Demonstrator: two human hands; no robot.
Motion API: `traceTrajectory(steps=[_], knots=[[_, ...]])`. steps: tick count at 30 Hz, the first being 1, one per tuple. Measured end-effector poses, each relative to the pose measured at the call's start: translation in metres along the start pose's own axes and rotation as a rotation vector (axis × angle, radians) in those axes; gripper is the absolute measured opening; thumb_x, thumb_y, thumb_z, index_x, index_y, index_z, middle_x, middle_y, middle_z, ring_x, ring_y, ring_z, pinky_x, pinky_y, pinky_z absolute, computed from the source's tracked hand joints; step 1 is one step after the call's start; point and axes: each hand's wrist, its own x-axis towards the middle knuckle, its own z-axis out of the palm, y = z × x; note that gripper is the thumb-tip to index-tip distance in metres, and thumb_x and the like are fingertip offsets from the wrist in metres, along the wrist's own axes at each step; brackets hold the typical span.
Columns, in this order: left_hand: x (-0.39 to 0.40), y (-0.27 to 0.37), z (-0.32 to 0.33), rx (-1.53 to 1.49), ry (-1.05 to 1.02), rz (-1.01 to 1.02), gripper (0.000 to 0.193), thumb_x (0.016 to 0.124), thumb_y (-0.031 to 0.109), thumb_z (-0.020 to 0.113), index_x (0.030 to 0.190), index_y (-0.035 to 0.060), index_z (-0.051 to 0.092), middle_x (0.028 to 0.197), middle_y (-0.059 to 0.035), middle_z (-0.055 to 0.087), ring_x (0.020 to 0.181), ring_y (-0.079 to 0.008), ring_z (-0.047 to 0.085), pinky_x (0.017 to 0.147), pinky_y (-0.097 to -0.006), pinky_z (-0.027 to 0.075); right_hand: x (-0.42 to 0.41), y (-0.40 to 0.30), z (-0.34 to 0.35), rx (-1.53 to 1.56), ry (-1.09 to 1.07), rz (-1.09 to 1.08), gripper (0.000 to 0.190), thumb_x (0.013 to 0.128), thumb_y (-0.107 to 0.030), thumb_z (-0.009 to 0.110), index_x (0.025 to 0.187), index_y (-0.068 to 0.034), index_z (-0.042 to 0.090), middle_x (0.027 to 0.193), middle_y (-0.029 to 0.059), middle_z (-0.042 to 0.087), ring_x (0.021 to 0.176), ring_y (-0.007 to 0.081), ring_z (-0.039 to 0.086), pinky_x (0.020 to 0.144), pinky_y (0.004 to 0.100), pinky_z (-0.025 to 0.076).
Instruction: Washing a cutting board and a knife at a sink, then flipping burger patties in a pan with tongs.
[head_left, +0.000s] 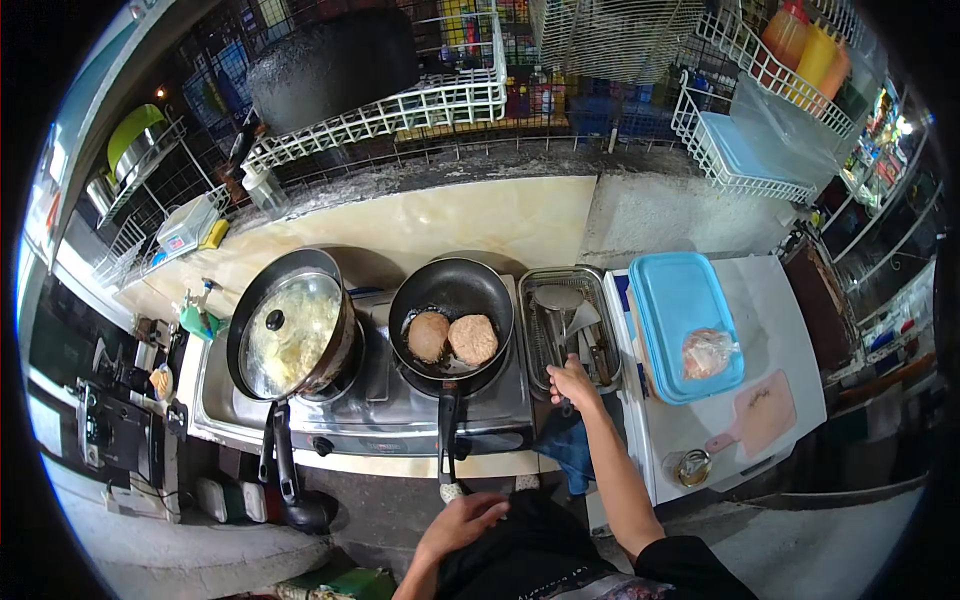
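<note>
My right hand (574, 384) is closed around the handle of a black-handled cooking utensil (559, 298). The utensil's broad grey head still lies over a metal tray with a wire rack (609, 304), beside a turner (584, 318) and a knife (598, 356). My left hand (466, 519) hovers empty before my body, fingers loosely bent, just below the handle of a black frying pan (457, 281). Two browned round patties (428, 337) sit side by side in that pan on the right burner of a gas stove (375, 411).
A glass-lidded pan (289, 334) occupies the left burner, its handles jutting toward me. Right of the tray, a white surface (757, 300) bears a blue lid (671, 300) with a plastic-wrapped item (707, 354), a pink cutting board (765, 412) and a glass jar (693, 469). Wire baskets (390, 105) hang above.
</note>
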Motion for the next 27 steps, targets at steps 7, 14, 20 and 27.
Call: traceTrajectory(steps=[7, 14, 20, 27], knots=[[0.069, 0.006, 0.074, -0.195, -0.257, 0.083, 0.036, 0.087, 0.03, 0.05, 0.106, -0.0009, 0.053, 0.085, -0.0049, 0.059, 0.071, -0.0101, 0.055, 0.062, -0.0221, 0.045, -0.111, 0.006, -0.032, 0.376, -0.279, -0.118, 0.024, 0.084, -0.011, 0.049, 0.105, -0.007, 0.038, 0.069, 0.006, 0.046, 0.052, 0.0141, 0.047, 0.042, 0.0275, 0.04], [0.051, 0.042, 0.099, -0.483, -0.41, 0.248, 0.031, 0.088, 0.023, 0.049, 0.102, -0.0041, 0.052, 0.09, -0.008, 0.059, 0.076, -0.0109, 0.056, 0.07, -0.0245, 0.046, -0.165, -0.021, -0.043, 0.542, -0.26, -0.474, 0.049, 0.074, 0.0, 0.046, 0.121, -0.005, 0.035, 0.083, 0.013, 0.054, 0.075, 0.0293, 0.061, 0.063, 0.039, 0.051], [0.03, 0.064, 0.113, -0.407, -0.161, 0.324, 0.025, 0.088, 0.021, 0.049, 0.088, -0.003, 0.055, 0.073, -0.0048, 0.058, 0.068, -0.0079, 0.055, 0.063, -0.0221, 0.045, -0.18, -0.034, -0.042, 0.883, -0.409, -0.521, 0.036, 0.084, -0.017, 0.043, 0.118, -0.007, 0.038, 0.079, 0.0097, 0.052, 0.066, 0.0214, 0.055, 0.045, 0.0304, 0.043], [0.02, 0.067, 0.104, -0.436, -0.081, 0.357, 0.029, 0.089, 0.022, 0.048, 0.073, -0.0011, 0.055, 0.057, -0.001, 0.051, 0.047, -0.006, 0.048, 0.044, -0.0203, 0.039, -0.178, -0.043, -0.037, 1.003, -0.458, -0.427, 0.053, 0.086, -0.055, 0.031, 0.106, -0.009, 0.045, 0.054, 0.0004, 0.036, 0.034, 0.0071, 0.027, 0.029, 0.0194, 0.021]])
